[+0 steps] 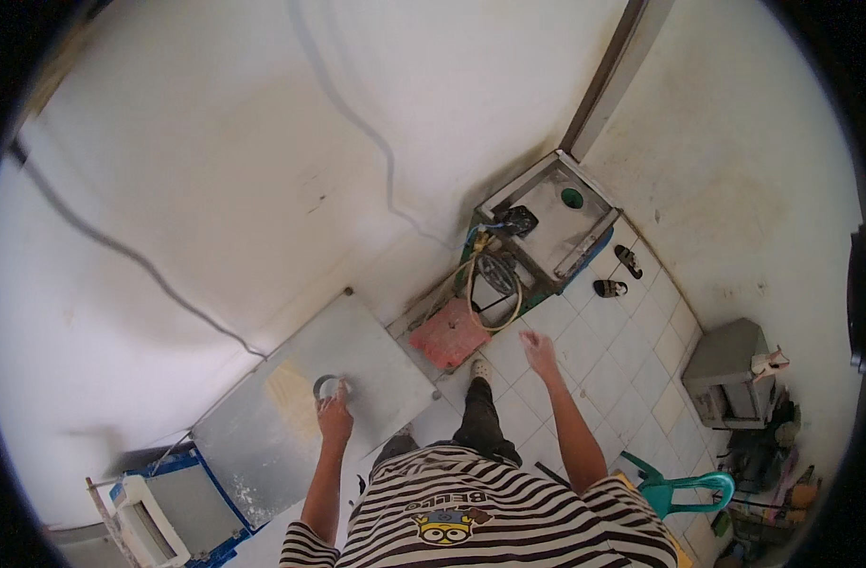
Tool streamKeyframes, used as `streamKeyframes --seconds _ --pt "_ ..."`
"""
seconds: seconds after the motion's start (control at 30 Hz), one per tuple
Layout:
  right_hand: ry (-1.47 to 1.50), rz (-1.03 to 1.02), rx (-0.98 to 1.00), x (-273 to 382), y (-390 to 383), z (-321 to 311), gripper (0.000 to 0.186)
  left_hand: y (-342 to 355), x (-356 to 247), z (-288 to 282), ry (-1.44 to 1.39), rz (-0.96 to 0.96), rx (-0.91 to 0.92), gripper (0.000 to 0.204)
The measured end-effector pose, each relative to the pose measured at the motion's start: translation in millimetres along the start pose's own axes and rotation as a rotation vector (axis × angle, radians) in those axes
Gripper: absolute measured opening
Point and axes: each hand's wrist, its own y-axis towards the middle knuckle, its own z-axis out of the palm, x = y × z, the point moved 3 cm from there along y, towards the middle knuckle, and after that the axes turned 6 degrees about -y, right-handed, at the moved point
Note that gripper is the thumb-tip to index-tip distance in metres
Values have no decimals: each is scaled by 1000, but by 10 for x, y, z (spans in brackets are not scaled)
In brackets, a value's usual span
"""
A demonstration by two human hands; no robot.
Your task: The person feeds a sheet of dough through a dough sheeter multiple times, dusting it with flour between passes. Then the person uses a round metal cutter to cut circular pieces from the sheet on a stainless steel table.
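Observation:
On the grey metal tabletop (pixel 263 417) at the left, my left hand (pixel 334 415) reaches over a small dark ring (pixel 319 387) with a pale middle. Its fingers are closed at the ring's near rim, and white powder shows on them. A yellowish powdery patch (pixel 293 398) lies just left of the ring. My right hand (pixel 539 354) is held out over the tiled floor, touching nothing; its fingers look loosely apart and whitened with powder, with nothing visible in them.
Beyond my feet stand a red stool (pixel 450 333) and a metal box-like machine (pixel 547 175) with a wheel and looped hose. Sandals (pixel 610 288) lie on the tiles. Right are a green plastic chair (pixel 684 492) and a grey cabinet (pixel 728 364). A blue-edged unit (pixel 201 506) stands left.

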Motion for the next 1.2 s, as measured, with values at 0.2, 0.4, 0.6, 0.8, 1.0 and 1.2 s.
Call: streamKeyframes --seconds 0.2,0.4,0.6,0.8,1.0,1.2 --pt "20 -133 -152 598 1672 -728 35 0 -375 230 57 -263 -102 68" --pt "-255 -361 -142 837 2610 -581 63 249 -1272 150 -30 -352 -101 79" --pt "-353 -515 -147 966 2740 -488 63 493 -1710 713 -348 -374 45 101" --pt "-226 -480 -105 868 2765 -523 61 601 -1409 1349 -189 -475 354 159" --pt "-159 -432 -21 801 2802 -560 62 764 -1478 1317 -119 -830 714 175" --pt "-37 -345 -66 637 2974 -822 60 763 -1556 1215 -132 -882 736 177"
